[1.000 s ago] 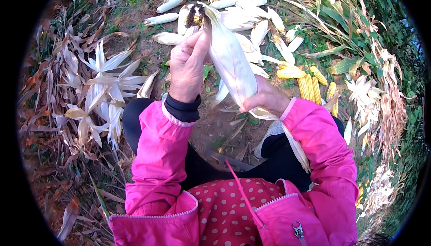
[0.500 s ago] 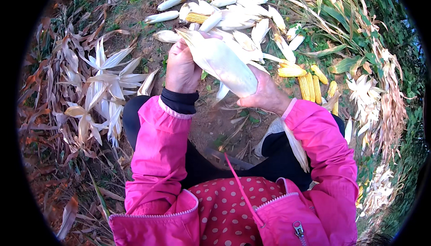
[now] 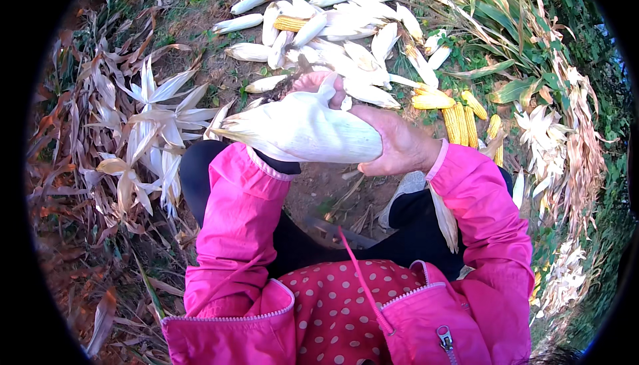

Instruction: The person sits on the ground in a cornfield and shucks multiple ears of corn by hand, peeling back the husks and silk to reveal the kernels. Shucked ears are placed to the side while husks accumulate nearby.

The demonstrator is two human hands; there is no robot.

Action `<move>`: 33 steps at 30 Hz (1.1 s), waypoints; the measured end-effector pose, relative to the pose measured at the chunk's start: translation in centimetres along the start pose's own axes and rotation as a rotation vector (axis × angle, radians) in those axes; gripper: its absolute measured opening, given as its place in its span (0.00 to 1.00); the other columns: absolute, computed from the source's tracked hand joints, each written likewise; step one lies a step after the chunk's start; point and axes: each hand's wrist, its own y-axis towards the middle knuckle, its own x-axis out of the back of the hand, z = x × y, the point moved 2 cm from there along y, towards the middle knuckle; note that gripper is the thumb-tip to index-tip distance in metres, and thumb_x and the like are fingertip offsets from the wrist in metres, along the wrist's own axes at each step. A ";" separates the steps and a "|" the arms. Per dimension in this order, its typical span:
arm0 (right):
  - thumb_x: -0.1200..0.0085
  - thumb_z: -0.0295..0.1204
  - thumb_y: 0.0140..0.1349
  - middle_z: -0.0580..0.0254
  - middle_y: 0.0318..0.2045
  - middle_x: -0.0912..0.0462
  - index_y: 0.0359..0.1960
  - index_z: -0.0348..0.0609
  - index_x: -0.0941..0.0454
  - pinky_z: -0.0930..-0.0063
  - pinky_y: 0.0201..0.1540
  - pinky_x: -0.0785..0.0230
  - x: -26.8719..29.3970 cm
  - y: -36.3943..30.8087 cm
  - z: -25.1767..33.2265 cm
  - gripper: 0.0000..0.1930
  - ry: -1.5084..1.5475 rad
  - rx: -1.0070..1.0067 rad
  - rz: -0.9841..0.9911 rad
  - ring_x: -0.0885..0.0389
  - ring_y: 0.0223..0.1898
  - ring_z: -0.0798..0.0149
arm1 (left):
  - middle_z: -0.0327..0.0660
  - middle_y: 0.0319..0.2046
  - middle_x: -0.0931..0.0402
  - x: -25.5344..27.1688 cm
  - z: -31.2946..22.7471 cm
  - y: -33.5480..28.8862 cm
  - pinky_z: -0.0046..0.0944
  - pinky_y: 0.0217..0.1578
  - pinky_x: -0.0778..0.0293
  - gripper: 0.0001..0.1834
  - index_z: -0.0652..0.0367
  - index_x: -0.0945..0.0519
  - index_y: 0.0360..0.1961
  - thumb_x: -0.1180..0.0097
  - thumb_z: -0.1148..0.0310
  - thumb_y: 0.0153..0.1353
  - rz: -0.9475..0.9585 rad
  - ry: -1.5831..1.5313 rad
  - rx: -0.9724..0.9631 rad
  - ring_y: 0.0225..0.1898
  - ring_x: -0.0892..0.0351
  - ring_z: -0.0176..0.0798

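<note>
An ear of corn (image 3: pixel 303 128) in its pale husk lies nearly level across my view, its dry tip toward the left. My right hand (image 3: pixel 399 138) is closed round its thick right end, thumb underneath. Behind the ear, my left hand (image 3: pixel 313 84) is bent over and closed on a raised flap of the husk; the ear hides most of its palm and wrist. Dark corn silk shows beside the left fingers. No kernels show on this ear.
Ahead lies a heap of husked-on ears (image 3: pixel 346 22). Bare yellow cobs (image 3: pixel 459 124) lie to the right. Stripped husks (image 3: pixel 160 112) and dry leaves cover the left; cut stalks (image 3: pixel 499 12) lie at upper right. A dry husk (image 3: pixel 444 218) hangs by my right sleeve.
The ear has turned from a slant to nearly level, its tip swinging down left. My left hand has moved from the tip to the ear's far side, lifting a husk flap.
</note>
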 end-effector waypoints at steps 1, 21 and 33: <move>0.40 0.26 0.38 0.52 0.36 0.23 0.45 0.39 0.30 0.66 0.42 0.30 0.0 0.0 0.3 0.26 -0.051 0.035 -0.014 0.21 0.39 0.54 | 0.40 0.37 0.23 0.0 0.1 0.0 0.35 0.37 0.25 0.11 0.59 0.21 0.40 0.40 0.66 0.57 -0.011 -0.002 0.020 0.36 0.24 0.36; 0.48 0.41 0.63 0.55 0.48 0.24 0.57 0.33 0.36 0.69 0.53 0.32 -0.6 1.2 -4.7 0.27 1.223 -0.213 -0.660 0.24 0.49 0.65 | 0.43 0.39 0.22 -7.1 1.0 1.6 0.42 0.52 0.29 0.07 0.62 0.27 0.41 0.54 0.71 0.66 -0.141 -0.057 -0.256 0.44 0.23 0.38; 0.47 0.48 0.61 0.58 0.35 0.22 0.49 0.36 0.31 0.68 0.39 0.25 11.2 0.0 -7.2 0.26 0.970 -0.097 -0.967 0.21 0.34 0.65 | 0.28 0.25 0.31 -9.8 1.4 -0.9 0.24 0.27 0.39 0.12 0.64 0.24 0.36 0.49 0.64 0.66 0.448 0.644 0.446 0.26 0.35 0.21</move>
